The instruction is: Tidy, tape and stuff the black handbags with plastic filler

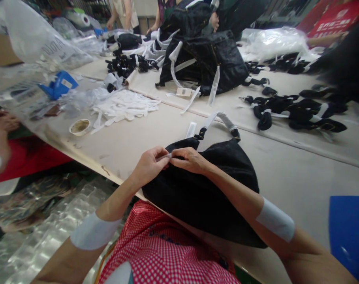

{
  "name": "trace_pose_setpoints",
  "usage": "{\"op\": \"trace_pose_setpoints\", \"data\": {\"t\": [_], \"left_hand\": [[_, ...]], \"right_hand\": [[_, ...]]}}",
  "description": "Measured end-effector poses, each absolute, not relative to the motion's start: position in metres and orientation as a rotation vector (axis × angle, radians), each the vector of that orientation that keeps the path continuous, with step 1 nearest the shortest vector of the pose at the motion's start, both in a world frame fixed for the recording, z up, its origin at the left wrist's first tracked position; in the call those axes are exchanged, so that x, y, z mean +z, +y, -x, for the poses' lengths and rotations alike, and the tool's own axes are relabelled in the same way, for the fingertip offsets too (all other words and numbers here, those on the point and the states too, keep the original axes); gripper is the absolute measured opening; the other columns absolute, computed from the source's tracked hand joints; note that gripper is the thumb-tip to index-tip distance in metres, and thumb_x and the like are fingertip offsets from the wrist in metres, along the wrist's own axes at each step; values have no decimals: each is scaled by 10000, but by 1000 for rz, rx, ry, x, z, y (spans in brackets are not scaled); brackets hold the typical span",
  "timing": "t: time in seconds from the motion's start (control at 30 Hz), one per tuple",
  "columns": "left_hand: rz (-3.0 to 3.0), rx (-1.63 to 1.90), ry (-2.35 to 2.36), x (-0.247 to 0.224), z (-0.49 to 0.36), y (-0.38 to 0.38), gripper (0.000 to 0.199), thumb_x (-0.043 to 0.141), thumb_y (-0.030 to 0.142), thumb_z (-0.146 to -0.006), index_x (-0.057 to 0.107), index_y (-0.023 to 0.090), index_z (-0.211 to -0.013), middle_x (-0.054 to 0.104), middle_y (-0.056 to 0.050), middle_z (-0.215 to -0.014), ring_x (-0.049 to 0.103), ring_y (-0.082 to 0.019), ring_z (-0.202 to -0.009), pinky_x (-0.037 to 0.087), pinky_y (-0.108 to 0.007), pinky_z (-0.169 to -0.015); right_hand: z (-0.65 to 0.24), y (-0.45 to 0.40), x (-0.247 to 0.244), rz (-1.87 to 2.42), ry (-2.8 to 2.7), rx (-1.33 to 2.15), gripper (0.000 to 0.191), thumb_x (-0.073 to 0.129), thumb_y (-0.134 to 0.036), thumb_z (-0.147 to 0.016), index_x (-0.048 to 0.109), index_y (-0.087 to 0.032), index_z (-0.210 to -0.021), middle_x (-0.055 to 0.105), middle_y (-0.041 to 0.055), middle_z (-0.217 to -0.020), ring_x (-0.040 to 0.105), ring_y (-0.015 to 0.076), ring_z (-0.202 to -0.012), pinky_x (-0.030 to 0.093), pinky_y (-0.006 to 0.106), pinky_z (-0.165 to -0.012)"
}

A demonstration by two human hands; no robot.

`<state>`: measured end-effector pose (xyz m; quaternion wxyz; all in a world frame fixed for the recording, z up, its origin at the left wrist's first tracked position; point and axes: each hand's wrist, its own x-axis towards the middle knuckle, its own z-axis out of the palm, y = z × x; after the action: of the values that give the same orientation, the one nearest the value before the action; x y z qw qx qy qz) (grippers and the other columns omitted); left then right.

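On my feed, the left hand pinches a thin white strip between thumb and fingers, and the right hand has its thumb and forefinger closed on the strip's right end. Both hands are over the far left part of a black handbag, which lies at the near edge of the table. I see its wrapped handle arching up on the far side, with a white tag just left of it. To the left I make out a tape roll beside a pile of white strips. Farther off sits another black bag, with bundled black straps to its right.
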<state>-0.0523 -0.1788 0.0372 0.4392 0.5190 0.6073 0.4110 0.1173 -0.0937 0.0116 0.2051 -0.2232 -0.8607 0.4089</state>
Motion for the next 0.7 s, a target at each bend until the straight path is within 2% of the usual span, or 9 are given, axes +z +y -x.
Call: {"op": "trace_pose_setpoints", "data": {"t": [0.17,0.3,0.5,0.7], "left_hand": [[-1190,1120,1503,35,51,-177,153,654,209,-716,583,168,-845,610,30,-739,629,-106,-592,512,-196,-521],[-1223,1183,1476,31,50,-173,211,616,139,-689,561,175,-890,581,42,-781,618,-85,-560,492,-182,-494],[-1326,1196,1535,26,49,-173,168,641,169,-748,568,178,-899,595,38,-774,638,-95,-602,531,-195,-554],[-1181,1010,1527,31,51,-172,79,600,102,-738,577,157,-791,624,32,-646,634,-101,-528,517,-182,-507]], "right_hand": [[-116,-93,14,652,-2376,1162,149,578,-237,-866,704,-157,-873,634,-8,-757,563,123,-718,394,221,-679],[-114,-93,13,644,-2345,1203,275,537,-351,-923,673,-157,-783,579,-10,-702,519,121,-677,366,231,-640],[-114,-97,7,663,-2236,1190,201,512,-254,-883,613,-164,-735,551,-23,-677,512,115,-661,373,229,-643],[-114,-101,6,666,-2187,1145,232,510,-241,-877,521,-179,-654,470,-38,-621,452,101,-616,330,222,-584]]}}
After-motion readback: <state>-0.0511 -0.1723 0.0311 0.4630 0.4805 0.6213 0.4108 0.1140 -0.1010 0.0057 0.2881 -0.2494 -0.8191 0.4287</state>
